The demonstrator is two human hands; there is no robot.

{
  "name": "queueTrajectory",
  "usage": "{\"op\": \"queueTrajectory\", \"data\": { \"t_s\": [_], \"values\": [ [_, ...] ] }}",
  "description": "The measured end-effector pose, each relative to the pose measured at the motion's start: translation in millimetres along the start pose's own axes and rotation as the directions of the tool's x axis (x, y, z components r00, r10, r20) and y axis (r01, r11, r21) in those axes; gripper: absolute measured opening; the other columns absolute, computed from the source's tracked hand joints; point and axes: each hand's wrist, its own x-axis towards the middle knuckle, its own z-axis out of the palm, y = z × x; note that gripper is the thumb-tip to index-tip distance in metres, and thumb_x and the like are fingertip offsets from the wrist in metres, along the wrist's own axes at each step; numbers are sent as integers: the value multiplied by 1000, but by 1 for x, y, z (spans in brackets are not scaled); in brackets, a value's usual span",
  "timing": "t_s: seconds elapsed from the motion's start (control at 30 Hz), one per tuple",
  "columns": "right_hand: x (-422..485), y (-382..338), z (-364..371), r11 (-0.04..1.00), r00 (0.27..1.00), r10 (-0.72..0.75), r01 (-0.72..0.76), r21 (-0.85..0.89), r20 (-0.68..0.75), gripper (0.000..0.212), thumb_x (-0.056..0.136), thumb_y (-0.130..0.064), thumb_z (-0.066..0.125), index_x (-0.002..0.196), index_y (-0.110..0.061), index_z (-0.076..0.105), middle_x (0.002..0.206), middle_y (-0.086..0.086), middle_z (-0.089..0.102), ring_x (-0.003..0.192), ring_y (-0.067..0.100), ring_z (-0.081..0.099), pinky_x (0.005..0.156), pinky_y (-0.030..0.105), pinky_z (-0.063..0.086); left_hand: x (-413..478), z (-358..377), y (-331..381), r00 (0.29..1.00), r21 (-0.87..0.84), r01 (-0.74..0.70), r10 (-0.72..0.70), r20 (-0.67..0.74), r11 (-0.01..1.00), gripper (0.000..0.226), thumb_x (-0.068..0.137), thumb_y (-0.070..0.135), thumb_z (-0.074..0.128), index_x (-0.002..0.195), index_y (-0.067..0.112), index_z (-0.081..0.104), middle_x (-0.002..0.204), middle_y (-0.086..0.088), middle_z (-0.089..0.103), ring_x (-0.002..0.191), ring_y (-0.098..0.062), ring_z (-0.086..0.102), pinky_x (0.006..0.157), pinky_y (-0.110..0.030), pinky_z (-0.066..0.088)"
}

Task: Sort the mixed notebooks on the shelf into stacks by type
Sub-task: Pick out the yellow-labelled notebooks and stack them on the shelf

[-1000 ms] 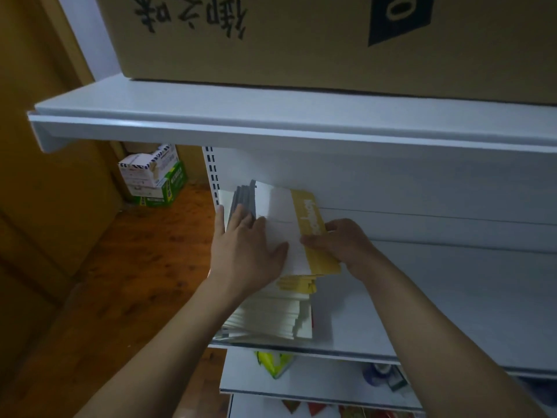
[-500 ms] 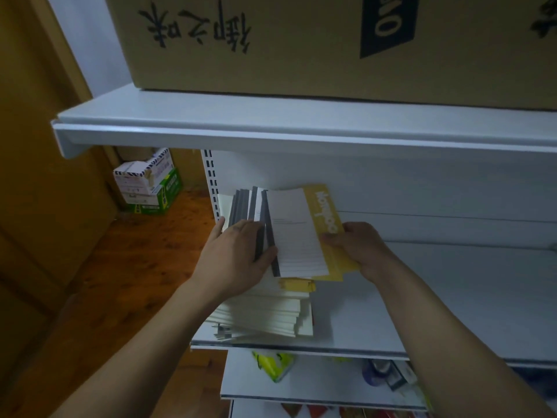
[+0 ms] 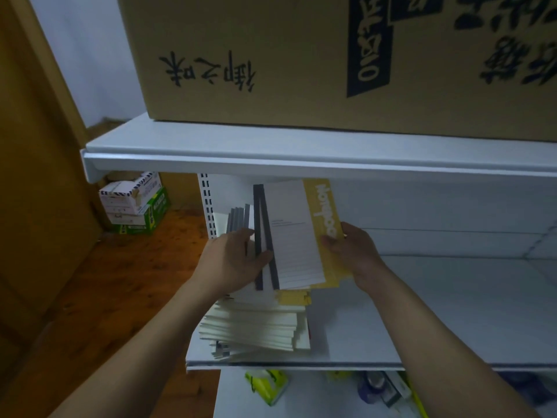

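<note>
A tall stack of mixed notebooks [image 3: 256,324] lies at the left end of the white shelf [image 3: 452,312]. Above it I hold a fan of notebooks. My left hand [image 3: 232,260] grips several white notebooks with dark grey spines [image 3: 259,236]. My right hand [image 3: 351,251] pinches the right edge of a yellow notebook [image 3: 324,224] that lies under a white lined one [image 3: 294,236]. A second yellow cover [image 3: 294,297] peeks out on top of the stack.
A large cardboard box [image 3: 331,61] sits on the shelf above [image 3: 271,146], close over the raised notebooks. Small items lie on the lower shelf [image 3: 316,393]. Cartons [image 3: 135,203] stand on the wooden floor [image 3: 105,282] at the left. The shelf's right part is bare.
Both hands have lifted the fanned notebooks up and to the right, off the stack. The white and yellow notebooks have slid further apart from the grey-spined ones in my left hand.
</note>
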Motion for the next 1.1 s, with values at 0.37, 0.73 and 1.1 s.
{"op": "queueTrajectory", "data": {
  "t_s": [0.37, 0.73, 1.1],
  "values": [
    [0, -9, 8, 986, 1000, 4, -5, 167, 8, 13, 84, -13, 68, 91, -25, 72, 97, 2, 75, 89, 22, 71, 83, 41, 57, 13, -10, 14, 988, -653, 140, -150, 40, 745, 43, 88, 21, 69, 121, 8, 44, 112, -7, 63, 91, -16, 66, 74, -31, 60],
    [3, 7, 19, 958, 955, 284, -286, 21, 92, 13, 83, -3, 68, 96, -3, 69, 86, 11, 70, 71, 22, 67, 66, 30, 56, 5, -17, -15, 999, 150, -39, 42, -17, 988, 24, 93, 44, 52, 90, 21, 60, 89, 2, 57, 82, -18, 59, 75, -33, 56],
    [11, 4, -4, 962, 964, 267, -268, -51, -16, 26, 81, -4, 70, 107, -2, 69, 92, 12, 69, 71, 21, 66, 62, 26, 53, 3, -23, -25, 991, 114, 53, -66, 115, 992, 55, 88, 41, 64, 135, 18, 49, 126, -7, 50, 110, -25, 53, 90, -36, 55]
  ]
}}
